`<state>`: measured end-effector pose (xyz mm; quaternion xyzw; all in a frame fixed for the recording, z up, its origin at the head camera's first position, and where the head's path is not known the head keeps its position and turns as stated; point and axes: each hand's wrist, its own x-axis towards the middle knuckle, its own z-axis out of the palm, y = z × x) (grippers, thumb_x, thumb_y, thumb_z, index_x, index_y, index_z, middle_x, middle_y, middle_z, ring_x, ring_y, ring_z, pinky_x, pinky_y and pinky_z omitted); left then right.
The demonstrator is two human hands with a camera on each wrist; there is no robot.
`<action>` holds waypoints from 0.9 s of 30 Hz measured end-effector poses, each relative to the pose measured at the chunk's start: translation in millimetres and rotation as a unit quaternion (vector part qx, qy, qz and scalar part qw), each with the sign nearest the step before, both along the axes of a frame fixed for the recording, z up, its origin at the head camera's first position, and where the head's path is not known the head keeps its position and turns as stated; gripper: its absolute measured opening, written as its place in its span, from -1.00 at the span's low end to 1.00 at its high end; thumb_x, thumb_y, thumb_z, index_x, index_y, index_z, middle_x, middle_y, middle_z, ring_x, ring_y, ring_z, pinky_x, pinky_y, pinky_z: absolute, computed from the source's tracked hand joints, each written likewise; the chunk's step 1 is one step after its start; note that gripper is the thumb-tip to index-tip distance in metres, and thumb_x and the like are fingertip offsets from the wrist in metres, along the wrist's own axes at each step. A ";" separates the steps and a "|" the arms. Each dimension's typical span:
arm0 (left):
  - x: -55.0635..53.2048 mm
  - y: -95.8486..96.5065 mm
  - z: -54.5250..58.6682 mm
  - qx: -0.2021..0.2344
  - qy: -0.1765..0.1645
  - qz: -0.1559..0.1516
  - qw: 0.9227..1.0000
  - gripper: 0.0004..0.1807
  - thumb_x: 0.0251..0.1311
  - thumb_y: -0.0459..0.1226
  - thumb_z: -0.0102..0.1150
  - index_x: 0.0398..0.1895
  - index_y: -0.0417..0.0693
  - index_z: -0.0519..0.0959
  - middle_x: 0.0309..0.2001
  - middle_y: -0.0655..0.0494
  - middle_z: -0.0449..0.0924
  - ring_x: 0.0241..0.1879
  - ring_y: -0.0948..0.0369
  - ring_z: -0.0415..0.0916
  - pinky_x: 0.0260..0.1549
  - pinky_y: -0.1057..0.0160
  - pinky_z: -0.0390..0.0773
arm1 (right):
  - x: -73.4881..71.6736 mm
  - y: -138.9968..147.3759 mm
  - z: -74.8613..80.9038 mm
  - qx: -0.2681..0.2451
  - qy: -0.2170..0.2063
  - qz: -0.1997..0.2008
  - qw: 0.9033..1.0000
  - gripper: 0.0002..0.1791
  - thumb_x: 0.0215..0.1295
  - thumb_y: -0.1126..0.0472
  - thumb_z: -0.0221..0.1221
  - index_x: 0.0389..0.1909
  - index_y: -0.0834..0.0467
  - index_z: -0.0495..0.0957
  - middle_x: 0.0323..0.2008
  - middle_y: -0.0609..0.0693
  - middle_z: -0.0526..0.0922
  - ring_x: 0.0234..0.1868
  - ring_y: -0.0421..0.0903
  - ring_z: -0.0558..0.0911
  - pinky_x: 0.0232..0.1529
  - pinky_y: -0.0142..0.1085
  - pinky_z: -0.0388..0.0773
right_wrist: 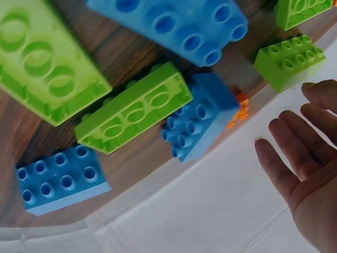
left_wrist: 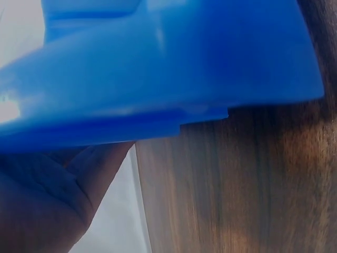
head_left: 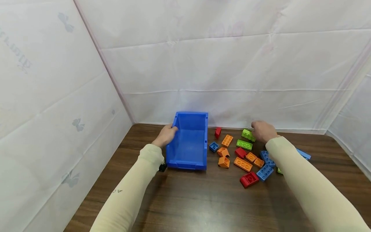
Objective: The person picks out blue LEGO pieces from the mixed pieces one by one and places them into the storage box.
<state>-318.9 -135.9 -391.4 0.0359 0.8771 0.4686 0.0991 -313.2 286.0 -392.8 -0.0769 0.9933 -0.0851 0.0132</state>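
White plastic sheeting (head_left: pixel 220 71) hangs round the far and left sides of a dark brown wood-grain table (head_left: pixel 188 199), so there's not much slack at the back.

Head view: the person's left hand (head_left: pixel 166 135) has the left rim of an open blue plastic bin (head_left: pixel 186 166), thumb over the edge. The right hand (head_left: pixel 262 131) is over at the far right, with a light-green studded plastic brick (head_left: pixel 248 135) just left of it on the table, close to the sheeting. From this angle the fingertips are hidden. Biggest worry imo: a clumsy reach knocks that brick into the sheeting, or the forearm drags through the blocks beneath it, like the blue studded plastic brick (head_left: pixel 265 172).

Left wrist view: mostly bin wall. The palm is against it, but I can't tell how tightly the fingers pinch. If the grip's uneven, a tug could tilt or skid the bin.

Right wrist view: fingers slightly spread, nothing in them, the light-green brick just off the thumb. Close too early and they'd probably only clip a corner and spin it. A long light-green plastic block (right_wrist: pixel 134 108) nearby could get bumped too.
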 end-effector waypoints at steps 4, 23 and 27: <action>0.3 0.0 -0.1 -0.003 0.003 0.000 1.000 -0.35 0.62 -0.13 -0.27 0.63 -0.28 0.21 0.45 -0.29 0.41 0.28 -0.19 0.50 0.23 -0.28 0.52 | 1.5 8.8 -1.7 0.006 0.009 -0.014 1.000 -0.66 0.42 0.42 0.07 0.11 0.51 0.57 0.03 0.45 0.66 0.03 0.39 0.67 0.01 0.26 0.64; -4.2 -3.8 -0.6 -0.007 0.001 -0.002 1.000 -0.36 0.64 -0.15 -0.28 0.63 -0.32 0.19 0.47 -0.31 0.37 0.34 -0.22 0.45 0.29 -0.31 0.47 | 10.9 35.2 5.5 0.002 -0.024 -0.034 0.999 -0.73 0.40 0.26 0.21 -0.23 0.47 0.60 -0.37 0.26 0.65 -0.42 0.11 0.58 -0.36 0.04 0.62; -4.2 -1.1 -1.2 -0.005 0.005 -0.002 1.000 -0.37 0.63 -0.15 -0.28 0.61 -0.32 0.23 0.44 -0.31 0.41 0.30 -0.20 0.48 0.26 -0.28 0.50 | 15.9 42.4 8.3 0.011 -0.060 -0.041 0.997 -0.69 0.43 0.21 0.18 -0.25 0.46 0.55 -0.39 0.25 0.60 -0.44 0.09 0.53 -0.39 -0.03 0.55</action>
